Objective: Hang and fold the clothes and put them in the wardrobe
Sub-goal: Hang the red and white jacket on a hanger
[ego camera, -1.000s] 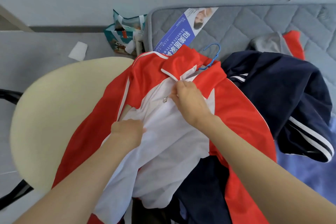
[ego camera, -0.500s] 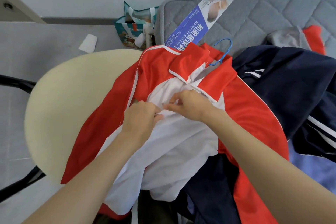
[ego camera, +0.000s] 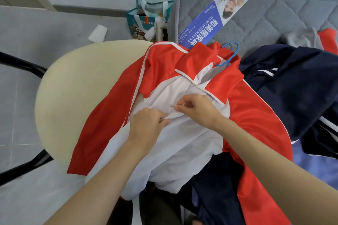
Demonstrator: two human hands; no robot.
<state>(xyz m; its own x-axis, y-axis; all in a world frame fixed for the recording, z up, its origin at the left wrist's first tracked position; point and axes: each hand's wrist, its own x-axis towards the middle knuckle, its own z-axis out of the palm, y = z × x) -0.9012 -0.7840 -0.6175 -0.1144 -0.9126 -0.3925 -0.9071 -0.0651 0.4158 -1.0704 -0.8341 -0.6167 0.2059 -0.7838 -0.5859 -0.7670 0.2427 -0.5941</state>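
A red-and-white zip-up jacket is spread over a round cream chair seat and the edge of a grey quilted mattress. It is held at the middle of its white front panel by both hands. A fold of the white cloth is gripped by the left hand, its fingers curled round the fabric. Just to the right, almost touching it, a spot on the same panel is pinched between the thumb and fingertips of the right hand — whether a zip pull is caught in the pinch cannot be told.

Just beyond the pinch, the open red collar and its white zip teeth are seen. A blue plastic hanger hook sticks out of the neck, further from the hands. Left of the grip, one red sleeve is draped across the chair seat. To the right of the grip, a navy garment with white stripes is heaped on the mattress, and beyond it lies a grey-and-red garment. Below the hands — nearer the person — more dark navy cloth is partly covered by the jacket's hem.

Well beyond the hands, a blue-and-white printed label lies on the mattress, a teal shopping bag stands beside it on the floor, and a white paper scrap lies to the left of the bag.
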